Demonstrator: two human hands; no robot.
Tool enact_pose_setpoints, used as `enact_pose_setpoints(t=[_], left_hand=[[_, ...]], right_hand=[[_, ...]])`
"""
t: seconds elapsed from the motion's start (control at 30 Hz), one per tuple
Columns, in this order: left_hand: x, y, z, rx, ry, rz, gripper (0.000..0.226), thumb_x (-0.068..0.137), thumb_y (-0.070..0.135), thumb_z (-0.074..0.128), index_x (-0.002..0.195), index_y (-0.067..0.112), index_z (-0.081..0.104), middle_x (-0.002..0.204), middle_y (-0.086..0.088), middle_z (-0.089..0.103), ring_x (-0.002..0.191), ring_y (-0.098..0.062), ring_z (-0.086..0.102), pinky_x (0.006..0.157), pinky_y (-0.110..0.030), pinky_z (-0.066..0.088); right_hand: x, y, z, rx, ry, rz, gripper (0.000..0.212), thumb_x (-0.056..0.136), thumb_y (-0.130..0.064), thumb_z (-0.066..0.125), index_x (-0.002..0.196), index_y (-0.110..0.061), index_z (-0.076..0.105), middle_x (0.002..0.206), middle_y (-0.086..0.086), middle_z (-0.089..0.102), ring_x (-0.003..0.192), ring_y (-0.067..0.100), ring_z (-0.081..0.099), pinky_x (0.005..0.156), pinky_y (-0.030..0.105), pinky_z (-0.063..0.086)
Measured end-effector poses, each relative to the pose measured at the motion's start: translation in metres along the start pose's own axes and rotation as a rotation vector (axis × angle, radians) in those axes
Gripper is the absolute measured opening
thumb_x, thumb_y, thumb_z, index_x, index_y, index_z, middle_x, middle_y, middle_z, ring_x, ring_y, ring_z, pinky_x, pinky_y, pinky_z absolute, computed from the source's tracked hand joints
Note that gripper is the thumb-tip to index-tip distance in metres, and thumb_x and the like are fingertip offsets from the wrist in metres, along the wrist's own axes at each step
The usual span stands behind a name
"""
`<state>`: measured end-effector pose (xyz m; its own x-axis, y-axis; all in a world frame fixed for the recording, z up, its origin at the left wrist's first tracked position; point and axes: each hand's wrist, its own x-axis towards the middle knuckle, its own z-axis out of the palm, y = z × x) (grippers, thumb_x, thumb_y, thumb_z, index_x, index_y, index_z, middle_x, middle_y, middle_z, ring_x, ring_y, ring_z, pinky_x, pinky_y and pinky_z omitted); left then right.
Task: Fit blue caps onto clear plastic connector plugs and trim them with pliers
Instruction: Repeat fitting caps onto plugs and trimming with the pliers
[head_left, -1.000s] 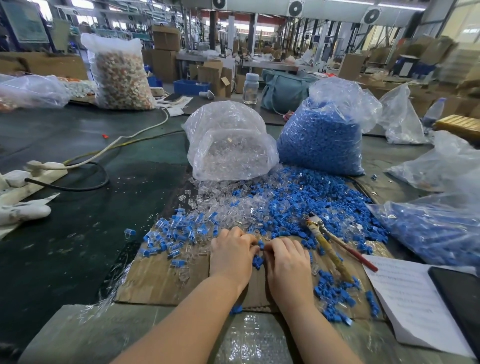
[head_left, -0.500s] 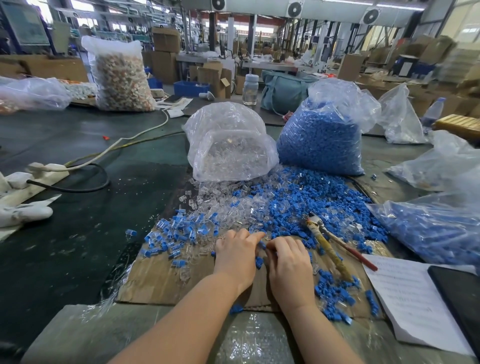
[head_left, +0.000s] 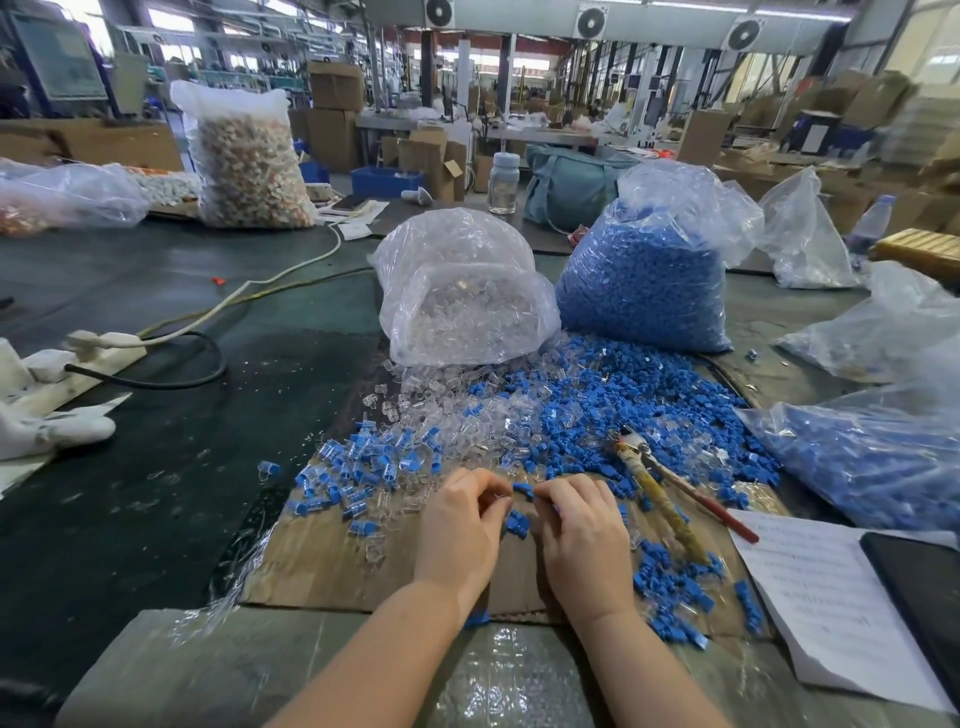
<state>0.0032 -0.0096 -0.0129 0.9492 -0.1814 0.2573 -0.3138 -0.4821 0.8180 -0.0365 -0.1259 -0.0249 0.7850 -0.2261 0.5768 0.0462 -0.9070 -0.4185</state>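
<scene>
I am pinching a blue cap (head_left: 522, 488) in my right hand (head_left: 584, 540) to meet what may be a clear plug in my curled left hand (head_left: 457, 530), pliers (head_left: 662, 499) lying ready beside.

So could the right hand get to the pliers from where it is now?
Probably yes. The pliers lie on the cardboard just right of the right hand, nothing lying over the handles, though that hand pinches a blue cap.

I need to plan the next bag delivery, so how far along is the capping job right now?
Done: a small cluster of capped plugs lies on the cardboard. In hand: the left hand and right hand pinch a blue cap between them. The pliers lie unused. Left: most of it, both the clear plug bag and blue cap bag remain full.
</scene>
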Motion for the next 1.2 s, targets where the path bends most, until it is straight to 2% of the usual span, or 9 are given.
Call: enact_pose_setpoints(t=[0.1,0.2,0.37,0.57,0.73,0.77,0.9,1.07,1.2], left_hand=[[-0.008,-0.002,0.002,-0.069,-0.025,-0.058,0.016,0.088,0.013,0.061,0.081,0.028,0.060,0.080,0.012,0.062,0.076,0.001,0.057,0.067,-0.008,0.045],[-0.011,-0.002,0.005,-0.095,-0.014,-0.067,0.019,0.089,0.014,0.061,0.080,0.029,0.056,0.076,0.014,0.061,0.072,0.006,0.056,0.065,-0.004,0.043],[-0.009,-0.001,0.007,-0.088,-0.008,-0.089,0.016,0.090,0.013,0.059,0.087,0.029,0.058,0.085,0.014,0.061,0.078,0.004,0.055,0.065,-0.003,0.042],[0.004,0.003,-0.001,-0.154,0.025,-0.169,0.017,0.093,0.015,0.052,0.084,0.029,0.054,0.088,0.007,0.060,0.079,-0.002,0.056,0.068,-0.016,0.047],[-0.005,0.007,0.003,-0.238,-0.091,-0.186,0.019,0.095,0.014,0.049,0.082,0.027,0.055,0.079,0.001,0.064,0.074,-0.019,0.064,0.070,-0.037,0.056],[-0.007,0.006,0.005,-0.204,-0.115,-0.173,0.019,0.095,0.014,0.049,0.082,0.027,0.055,0.079,0.002,0.064,0.074,-0.018,0.063,0.070,-0.036,0.056],[-0.004,0.001,0.004,-0.031,-0.076,-0.078,0.017,0.095,0.015,0.049,0.084,0.027,0.055,0.076,0.008,0.060,0.069,-0.004,0.057,0.059,-0.010,0.045],[-0.002,0.000,0.005,-0.114,-0.036,-0.171,0.019,0.092,0.014,0.056,0.081,0.030,0.056,0.074,0.013,0.060,0.070,0.002,0.057,0.059,-0.002,0.041],[-0.004,-0.001,0.007,-0.223,-0.034,-0.207,0.023,0.090,0.013,0.059,0.078,0.033,0.057,0.077,0.010,0.065,0.072,0.002,0.062,0.059,-0.004,0.044]], right_hand=[[-0.001,0.000,0.000,0.022,0.008,-0.015,0.007,0.080,-0.004,0.071,0.079,-0.009,0.066,0.078,0.002,0.061,0.074,0.021,0.055,0.066,0.032,0.049],[-0.002,0.000,0.000,0.052,-0.002,-0.003,0.007,0.081,-0.005,0.069,0.080,-0.010,0.067,0.079,-0.001,0.063,0.073,0.017,0.056,0.066,0.027,0.048],[-0.002,0.000,-0.001,0.095,-0.025,0.029,0.007,0.084,-0.005,0.066,0.081,-0.011,0.065,0.076,-0.003,0.064,0.071,0.013,0.057,0.066,0.021,0.043],[-0.001,0.000,0.000,0.088,-0.025,0.042,0.007,0.085,-0.006,0.065,0.080,-0.011,0.064,0.075,-0.002,0.063,0.071,0.013,0.055,0.065,0.021,0.040],[-0.001,0.000,-0.001,0.084,-0.040,0.050,0.007,0.087,-0.007,0.063,0.081,-0.012,0.063,0.075,-0.004,0.062,0.070,0.012,0.054,0.064,0.020,0.041],[-0.002,0.000,-0.001,0.086,-0.041,0.050,0.007,0.087,-0.007,0.063,0.081,-0.012,0.063,0.075,-0.004,0.062,0.069,0.011,0.053,0.063,0.018,0.039],[-0.002,0.002,0.000,0.127,-0.066,0.065,0.006,0.089,-0.009,0.061,0.085,-0.011,0.064,0.078,-0.004,0.063,0.071,0.009,0.053,0.066,0.019,0.040],[-0.001,0.004,-0.001,0.235,-0.109,0.124,0.006,0.090,-0.017,0.060,0.087,-0.014,0.063,0.079,-0.006,0.062,0.075,0.009,0.057,0.070,0.024,0.047],[0.000,0.004,-0.002,0.228,-0.124,0.079,0.006,0.090,-0.019,0.061,0.083,-0.017,0.061,0.077,-0.010,0.057,0.074,0.003,0.051,0.068,0.013,0.039]])
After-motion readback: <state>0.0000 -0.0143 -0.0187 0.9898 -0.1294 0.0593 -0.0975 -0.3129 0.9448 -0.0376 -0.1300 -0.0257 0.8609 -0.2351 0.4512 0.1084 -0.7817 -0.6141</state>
